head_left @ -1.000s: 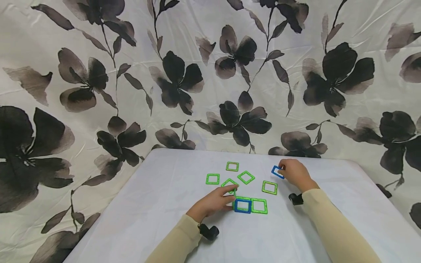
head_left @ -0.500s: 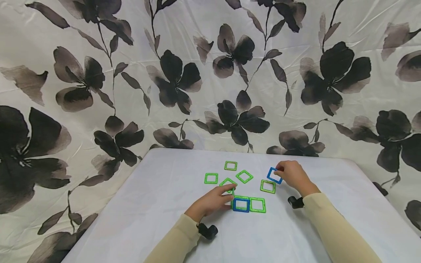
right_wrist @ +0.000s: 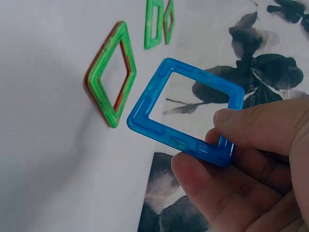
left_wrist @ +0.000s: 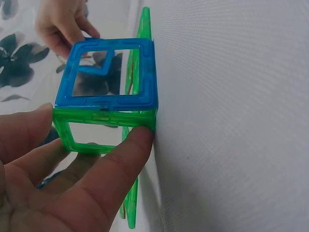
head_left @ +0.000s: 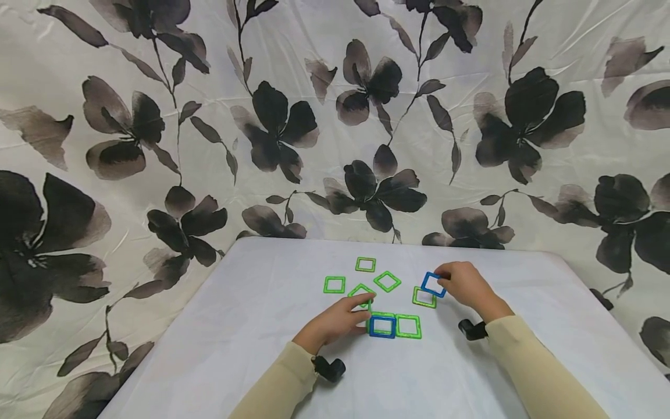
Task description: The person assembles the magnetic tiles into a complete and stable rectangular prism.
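My left hand (head_left: 335, 320) grips a green square magnetic tile (left_wrist: 104, 117) standing on edge, thumb and fingers at its sides. Joined to that tile at a corner is an upright blue square magnetic tile (left_wrist: 108, 102); more green frame shows behind it. A flat green tile (head_left: 420, 327) lies against this structure's right side. Off to the right, my right hand (head_left: 468, 285) pinches another blue magnetic tile (right_wrist: 153, 93) by one corner, between thumb and fingers. It is held tilted above the table, partly overlapping a loose green tile (head_left: 415, 297) in the head view.
Loose green tiles lie behind the structure: one at the back (head_left: 365, 270), one at the left (head_left: 334, 291), and a diamond-turned tile (head_left: 382, 286). Another is partly hidden by my left hand. A floral cloth (head_left: 293, 192) hangs behind the white table (head_left: 251, 314).
My right hand has brought the blue tile left and nearer, over the loose green tile, turning its face more into view. The left hand keeps its grip and place.
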Available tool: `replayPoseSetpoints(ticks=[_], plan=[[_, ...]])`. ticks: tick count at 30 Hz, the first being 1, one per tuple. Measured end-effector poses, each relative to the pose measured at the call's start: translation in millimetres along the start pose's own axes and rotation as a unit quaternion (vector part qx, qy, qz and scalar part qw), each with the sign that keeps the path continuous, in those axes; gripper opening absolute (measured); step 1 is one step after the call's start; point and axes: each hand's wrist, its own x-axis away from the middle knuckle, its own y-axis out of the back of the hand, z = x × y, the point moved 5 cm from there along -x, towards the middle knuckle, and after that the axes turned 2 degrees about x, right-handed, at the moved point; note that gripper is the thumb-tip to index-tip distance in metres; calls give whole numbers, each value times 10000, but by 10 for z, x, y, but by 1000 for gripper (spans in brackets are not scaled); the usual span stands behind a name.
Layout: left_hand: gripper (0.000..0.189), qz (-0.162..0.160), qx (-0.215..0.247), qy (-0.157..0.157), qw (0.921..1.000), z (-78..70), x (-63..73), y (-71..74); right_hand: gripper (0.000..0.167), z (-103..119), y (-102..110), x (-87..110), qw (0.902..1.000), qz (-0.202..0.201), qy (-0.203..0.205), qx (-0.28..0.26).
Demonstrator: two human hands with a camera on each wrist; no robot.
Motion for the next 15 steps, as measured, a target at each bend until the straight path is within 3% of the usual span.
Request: replayPoseSetpoints(ticks=[15], plan=[[51, -40, 142, 15, 9999, 0, 9, 0, 21, 165, 21, 197, 9984, -161, 491, 233]])
